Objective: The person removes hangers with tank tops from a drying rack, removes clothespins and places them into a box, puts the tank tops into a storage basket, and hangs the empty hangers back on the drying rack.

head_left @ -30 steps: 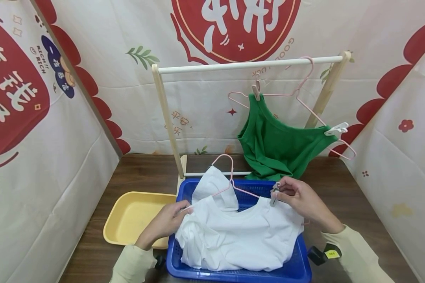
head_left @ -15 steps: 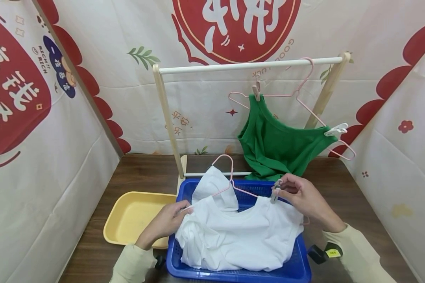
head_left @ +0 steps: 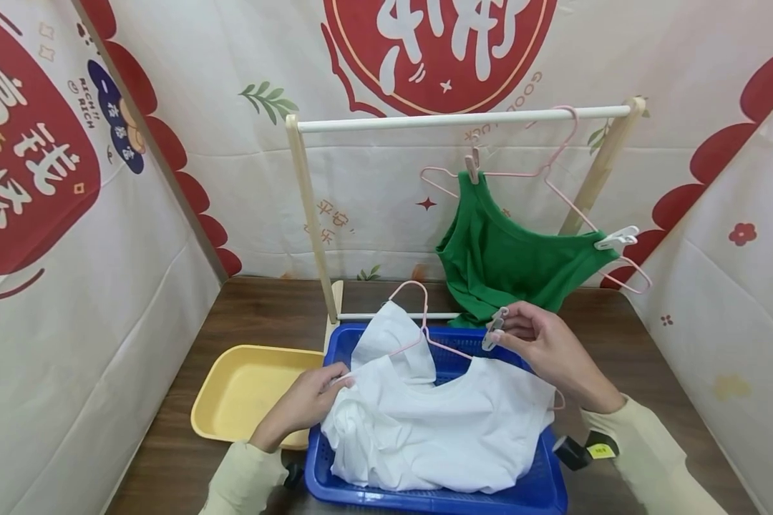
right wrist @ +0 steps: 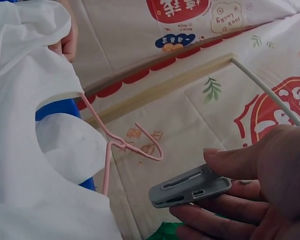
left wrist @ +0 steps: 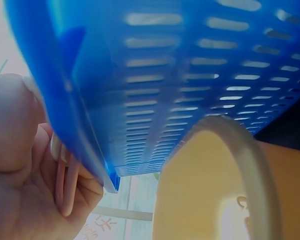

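Note:
A white sleeveless top (head_left: 438,436) lies over the blue basket (head_left: 425,503), with a pink hanger (head_left: 424,318) inside it and its hook sticking out past the neckline. My left hand (head_left: 309,402) grips the hanger's left end at the top's shoulder; in the left wrist view the pink end of the hanger (left wrist: 66,185) shows within the curled fingers. Between thumb and fingers, my right hand (head_left: 550,348) pinches a grey clothespin (right wrist: 190,187), held apart from the cloth above the top's right shoulder. Another white cloth (head_left: 393,347) lies behind the neckline.
Behind the basket stands a wooden rack with a white rail (head_left: 425,123). From it hangs a green tank top (head_left: 522,261) on a pink hanger, fastened with two clothespins. Left of the basket sits a yellow tub (head_left: 248,400), all on a brown tabletop (head_left: 251,307).
My right hand has lifted the clothespin up and slightly left, off the white top's right shoulder. My left hand keeps its grip on the hanger. The head view has shifted slightly.

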`<state>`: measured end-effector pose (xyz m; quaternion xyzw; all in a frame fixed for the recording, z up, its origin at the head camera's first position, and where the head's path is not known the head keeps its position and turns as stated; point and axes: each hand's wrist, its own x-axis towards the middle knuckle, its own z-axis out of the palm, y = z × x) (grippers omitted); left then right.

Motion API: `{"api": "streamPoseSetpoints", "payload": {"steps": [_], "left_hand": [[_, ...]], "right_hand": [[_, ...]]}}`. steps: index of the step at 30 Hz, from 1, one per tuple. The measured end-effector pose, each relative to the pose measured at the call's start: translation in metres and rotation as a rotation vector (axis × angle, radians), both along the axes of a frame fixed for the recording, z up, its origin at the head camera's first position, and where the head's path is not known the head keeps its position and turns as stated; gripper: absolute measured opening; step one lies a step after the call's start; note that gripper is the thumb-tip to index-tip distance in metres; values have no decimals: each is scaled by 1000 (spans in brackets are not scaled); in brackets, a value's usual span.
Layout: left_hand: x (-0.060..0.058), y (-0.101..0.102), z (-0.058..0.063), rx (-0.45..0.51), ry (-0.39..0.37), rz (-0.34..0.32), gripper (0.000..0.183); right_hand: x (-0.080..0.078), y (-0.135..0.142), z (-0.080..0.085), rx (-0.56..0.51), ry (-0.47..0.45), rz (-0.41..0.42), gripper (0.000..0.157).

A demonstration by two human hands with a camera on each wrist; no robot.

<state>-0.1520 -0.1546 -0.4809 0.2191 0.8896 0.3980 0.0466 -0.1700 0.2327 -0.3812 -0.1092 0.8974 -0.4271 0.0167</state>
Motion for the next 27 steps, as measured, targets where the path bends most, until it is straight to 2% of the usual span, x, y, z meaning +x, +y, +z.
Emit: {"api": "streamPoseSetpoints", "payload": {"steps": [4, 8, 17, 27], "left_hand": [[0, 1, 1, -6, -1, -4, 19], [1, 1, 1, -19, -1, -3, 19], [1, 2, 3, -55, -22, 3, 17], [3, 2, 0, -52, 0, 10, 16]], "right_hand": [[-2, -7, 4, -27, -10, -16, 37], [-6, -15, 7, -95, 18, -12, 38], [-8, -31, 17, -163, 66, 39, 42], [-11, -57, 24, -210, 48, 106, 41]]}}
